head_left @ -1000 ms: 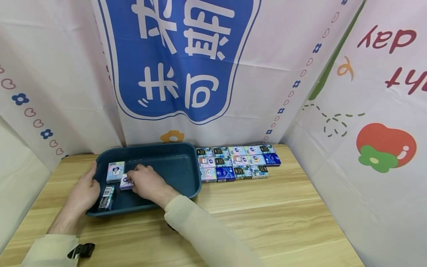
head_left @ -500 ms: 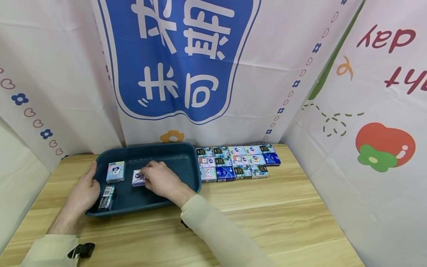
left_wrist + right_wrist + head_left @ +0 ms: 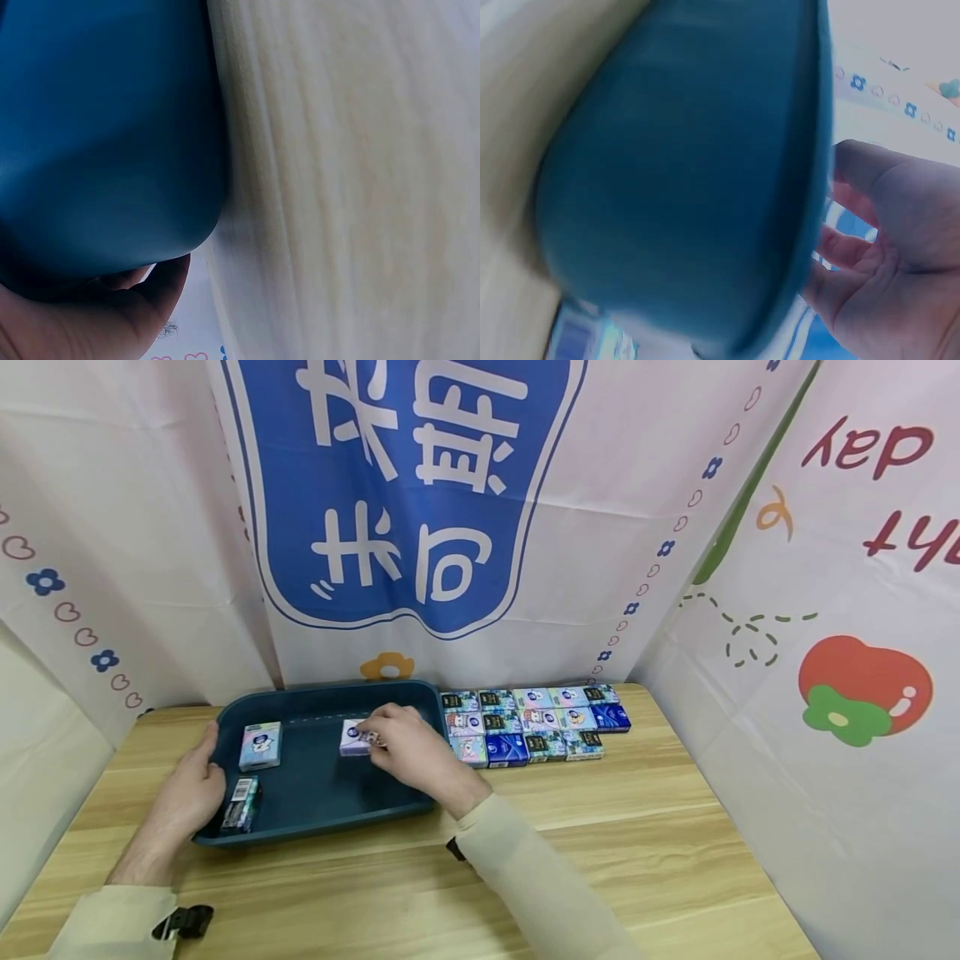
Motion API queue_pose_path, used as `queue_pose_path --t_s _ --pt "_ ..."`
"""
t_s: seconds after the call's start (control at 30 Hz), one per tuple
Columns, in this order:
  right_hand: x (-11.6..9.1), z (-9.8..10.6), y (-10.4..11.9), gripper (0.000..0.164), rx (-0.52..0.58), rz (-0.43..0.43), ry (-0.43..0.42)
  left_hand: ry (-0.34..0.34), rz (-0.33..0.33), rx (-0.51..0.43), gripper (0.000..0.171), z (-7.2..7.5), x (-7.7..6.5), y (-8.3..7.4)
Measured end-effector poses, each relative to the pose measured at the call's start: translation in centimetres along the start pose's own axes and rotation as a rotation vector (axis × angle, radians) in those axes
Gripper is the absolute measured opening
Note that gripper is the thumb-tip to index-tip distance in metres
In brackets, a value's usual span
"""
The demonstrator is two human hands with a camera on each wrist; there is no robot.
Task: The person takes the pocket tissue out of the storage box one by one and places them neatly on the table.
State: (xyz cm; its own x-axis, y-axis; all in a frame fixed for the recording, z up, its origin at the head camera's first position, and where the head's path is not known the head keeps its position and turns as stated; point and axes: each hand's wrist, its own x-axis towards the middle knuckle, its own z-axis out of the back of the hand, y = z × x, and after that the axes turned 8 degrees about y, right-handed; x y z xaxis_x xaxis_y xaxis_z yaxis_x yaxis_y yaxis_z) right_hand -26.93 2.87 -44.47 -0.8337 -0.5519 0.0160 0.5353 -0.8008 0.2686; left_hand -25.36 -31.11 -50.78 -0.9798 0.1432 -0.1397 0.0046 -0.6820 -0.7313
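A dark teal plastic tray [image 3: 315, 789] sits at the table's left back. My left hand [image 3: 187, 789] grips its left end, and the left wrist view shows the fingers [image 3: 169, 285] bent round the tray's corner. My right hand [image 3: 412, 747] pinches a small lavender-and-white tissue pack [image 3: 349, 740] over the right half of the tray. In the right wrist view the tray wall [image 3: 682, 172] hides the pack and the fingertips. A light blue tissue pack [image 3: 260, 747] lies at the tray's left, and a dark floral pack [image 3: 242, 804] leans near the front left corner.
Against the tray's right end, several tissue packs [image 3: 506, 749] are lined up in three rows on the wooden table [image 3: 600, 852]. A printed cloth [image 3: 487, 656] hangs right behind the tray and the rows. Another printed cloth [image 3: 750, 760] stands on the right.
My right hand has carried the lavender tissue pack rightward across the tray, from beside the light blue pack to the right half. My left hand stays on the tray's left end.
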Motion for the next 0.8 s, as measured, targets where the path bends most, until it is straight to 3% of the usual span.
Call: queue_pose_path --t_s 0.3,0.8 --pt "-2.0 2.0 -4.3 0.035 0.019 0.013 -0.045 -0.002 0.015 0.004 0.065 0.0 -0.1 0.0" --pt "-5.7 3.7 -11.5 0.039 0.070 -0.087 -0.042 0.009 0.018 0.002 0.065 0.1 -0.3 -0.2"
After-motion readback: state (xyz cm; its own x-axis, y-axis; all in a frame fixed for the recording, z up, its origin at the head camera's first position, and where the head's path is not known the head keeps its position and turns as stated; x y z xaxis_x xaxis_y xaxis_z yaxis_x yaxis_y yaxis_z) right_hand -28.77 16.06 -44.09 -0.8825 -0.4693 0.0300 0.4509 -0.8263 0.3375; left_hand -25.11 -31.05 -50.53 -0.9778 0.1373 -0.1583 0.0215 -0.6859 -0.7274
